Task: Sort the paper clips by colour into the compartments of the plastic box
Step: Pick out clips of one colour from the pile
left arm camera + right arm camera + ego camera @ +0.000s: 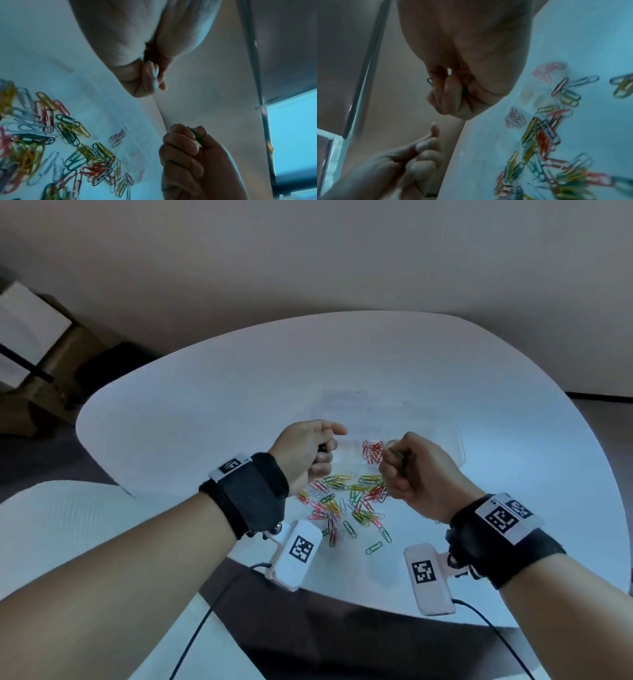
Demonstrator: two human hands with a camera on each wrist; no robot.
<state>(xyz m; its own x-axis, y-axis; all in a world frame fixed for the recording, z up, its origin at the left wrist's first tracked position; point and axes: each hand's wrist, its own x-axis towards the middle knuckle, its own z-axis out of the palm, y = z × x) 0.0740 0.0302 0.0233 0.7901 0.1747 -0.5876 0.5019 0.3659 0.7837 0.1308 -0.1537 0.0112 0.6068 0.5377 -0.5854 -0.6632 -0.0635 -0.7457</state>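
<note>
A clear plastic box (455, 440) lies on the white table (205, 405), and one compartment holds red paper clips (373, 451). A mixed pile of coloured clips (346, 505) is spread on the table in front of it. My right hand (400, 470) is a fist just above the pile's far right edge, gripping green paper clips (198, 136); one clip end (429, 81) pokes out past the fingers. My left hand (318, 453) hovers at the box's left end with fingers curled round something small, dark and greenish (148, 59), apparently clips.
The table's rounded edge runs close in front of me, with a second white surface (68, 525) at lower left. Black cables (205, 621) hang from both wrist cameras. Cardboard boxes (51, 361) stand on the floor at far left.
</note>
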